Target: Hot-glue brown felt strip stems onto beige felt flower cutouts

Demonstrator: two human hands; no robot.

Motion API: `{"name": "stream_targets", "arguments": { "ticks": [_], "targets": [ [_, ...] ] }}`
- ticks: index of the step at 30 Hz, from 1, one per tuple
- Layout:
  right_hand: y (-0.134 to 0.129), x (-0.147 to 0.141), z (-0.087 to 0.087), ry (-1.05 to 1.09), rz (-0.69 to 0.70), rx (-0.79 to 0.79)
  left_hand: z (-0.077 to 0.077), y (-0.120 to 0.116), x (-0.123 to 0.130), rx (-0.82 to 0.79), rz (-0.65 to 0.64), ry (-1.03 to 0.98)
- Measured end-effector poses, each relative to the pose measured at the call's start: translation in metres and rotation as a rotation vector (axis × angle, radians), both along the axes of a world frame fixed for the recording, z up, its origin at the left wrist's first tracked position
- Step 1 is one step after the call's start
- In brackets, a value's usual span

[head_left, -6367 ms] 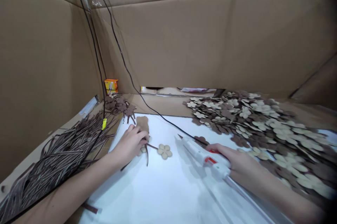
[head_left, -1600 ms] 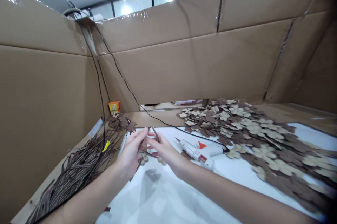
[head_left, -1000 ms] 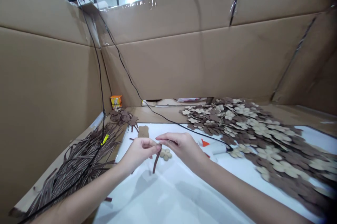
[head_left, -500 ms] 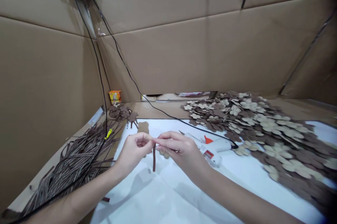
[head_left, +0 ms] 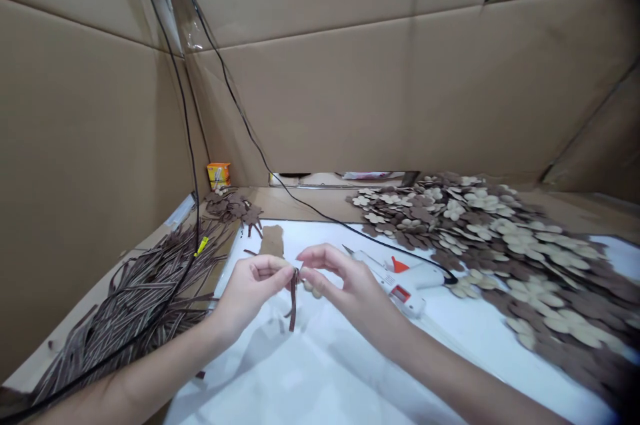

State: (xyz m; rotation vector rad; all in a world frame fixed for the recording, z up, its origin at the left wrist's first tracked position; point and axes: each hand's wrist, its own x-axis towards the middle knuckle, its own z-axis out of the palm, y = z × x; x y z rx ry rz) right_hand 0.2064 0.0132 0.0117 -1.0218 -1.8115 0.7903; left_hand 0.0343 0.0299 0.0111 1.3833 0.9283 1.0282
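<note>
Brown felt strip (head_left: 293,302) hangs upright between a person's two bare hands at the far middle of a white sheet (head_left: 320,372), its upper end pinched where the fingers meet. The left hand (head_left: 250,288) is curled nearly shut, thumb and fingertips closed on the top of the strip. The right hand (head_left: 345,285) stands half open, its thumb and forefinger brought to the same spot and its other fingers loose; the overlap makes it hard to say whether it grips the strip or only touches it. Beige felt flower (head_left: 313,290) sits just behind the right fingers, mostly hidden. Brown felt leaf shape (head_left: 273,240) lies on the sheet farther off, beyond the left hand. To the right, a white hot glue gun (head_left: 407,282) with an orange trigger lies on its side near the right hand, trailing a black cord (head_left: 250,138) across the sheet. A large heap of beige and brown felt flowers (head_left: 475,238) spreads over the far right, while a pile of brown felt strips (head_left: 140,285) fills the left. Cardboard walls (head_left: 400,92) surround the bench, with an orange box (head_left: 218,175) in the far left corner.
</note>
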Motion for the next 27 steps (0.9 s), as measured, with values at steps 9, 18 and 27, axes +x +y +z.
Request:
{"name": "stream_targets", "arguments": {
  "ticks": [9, 18, 27],
  "targets": [
    [0.011, -0.002, -0.002, 0.222, 0.078, -0.436, -0.009, 0.0, -0.002, -0.024, -0.105, 0.054],
    [0.011, -0.002, -0.005, 0.18, 0.088, -0.465, -0.006, 0.0, -0.002, -0.177, -0.134, 0.054],
    [0.014, 0.008, 0.001, 0.051, 0.042, -0.437, -0.011, -0.001, -0.004, -0.275, -0.151, -0.028]
  ]
}}
